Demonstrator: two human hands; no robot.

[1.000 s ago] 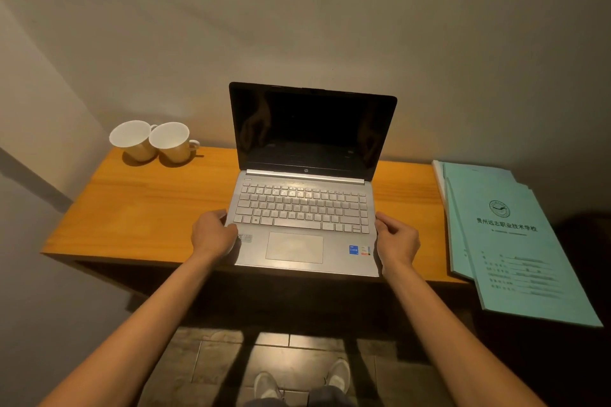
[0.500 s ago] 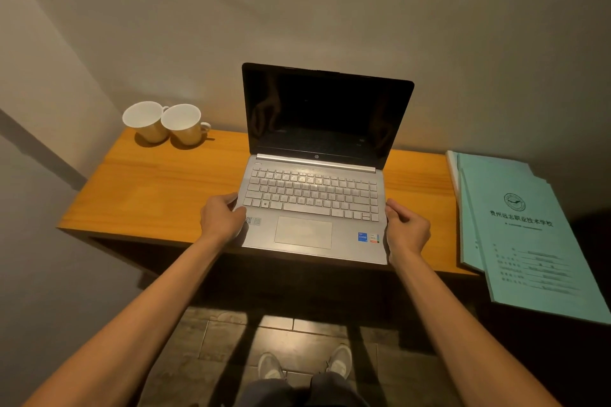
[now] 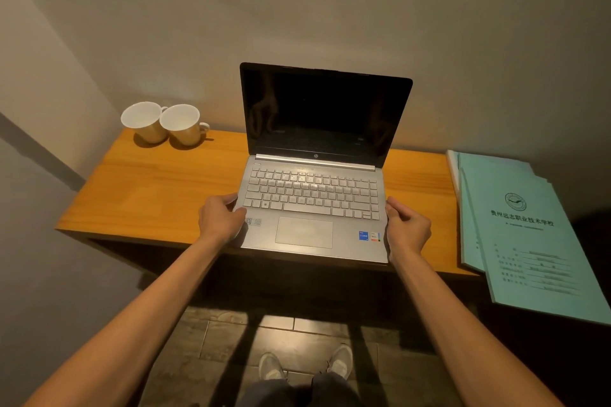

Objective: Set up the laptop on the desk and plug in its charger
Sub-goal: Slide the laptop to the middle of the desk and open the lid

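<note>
The open HP laptop — rigid, moderately heavy, hinge-fragile — is gripped at its base edges by left hand and right hand, fingers curled closed.

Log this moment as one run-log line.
laptop: open, screen dark, on desk | left hand, right hand: gripping base sides | charger: not visible

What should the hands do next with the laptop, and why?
Probably slide the laptop a little farther back onto the desk. The left hand and right hand grip its two sides, and its front edge seems to stick out past the desk's front edge, so it could tip. No charger is in view, so plugging in comes later.
</note>
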